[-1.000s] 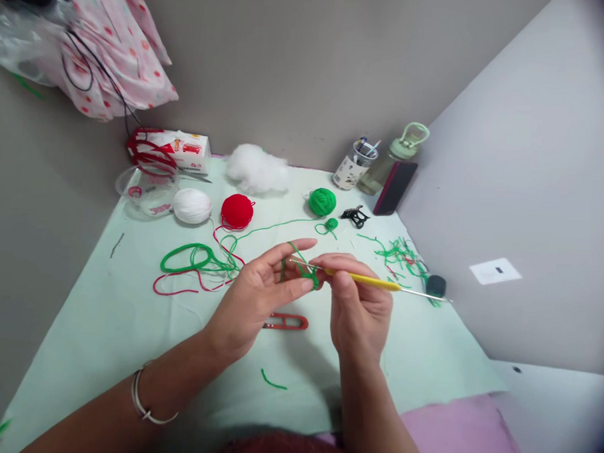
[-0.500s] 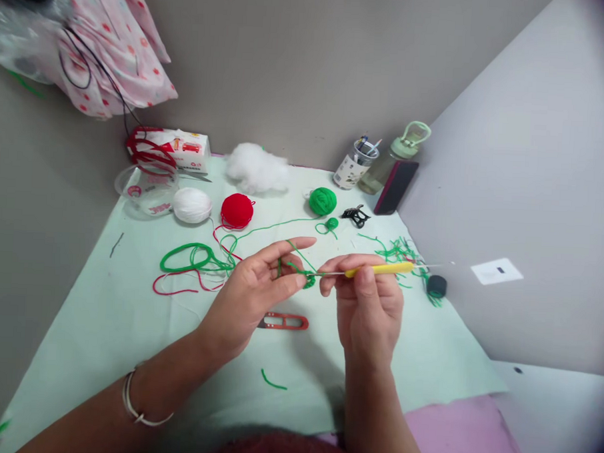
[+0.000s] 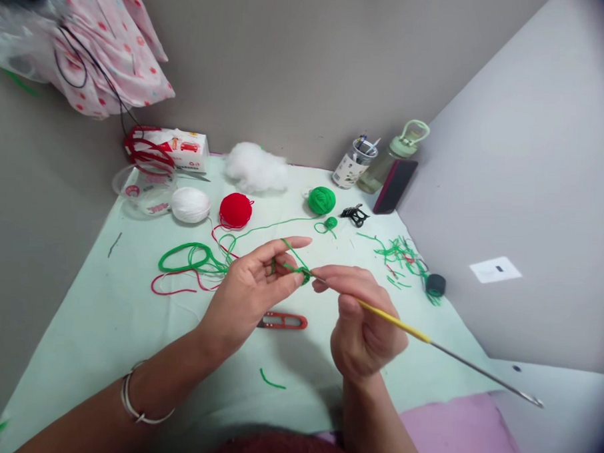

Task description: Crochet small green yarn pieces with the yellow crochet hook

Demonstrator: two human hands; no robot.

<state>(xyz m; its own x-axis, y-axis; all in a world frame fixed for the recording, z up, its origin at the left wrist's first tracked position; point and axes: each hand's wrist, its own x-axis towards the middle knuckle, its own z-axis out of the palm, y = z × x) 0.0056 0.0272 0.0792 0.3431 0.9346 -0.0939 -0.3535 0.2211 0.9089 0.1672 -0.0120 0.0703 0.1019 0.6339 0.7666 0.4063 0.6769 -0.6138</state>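
Observation:
My left hand pinches a small green crochet piece, with green yarn looped over its raised index finger. My right hand grips a crochet hook with a yellow handle; its tip is in the green piece and its metal tail points down to the right. The green yarn runs back across the pale green cloth toward a green yarn ball.
A red thread snip lies under my hands. A white yarn ball, red yarn ball, white stuffing, plastic cup, tissue box, pen cup, bottle, phone and yarn scraps ring the cloth.
My right hand turned the hook: its tail swung from pointing right to pointing down-right toward me. The left hand stayed put, holding the green piece.

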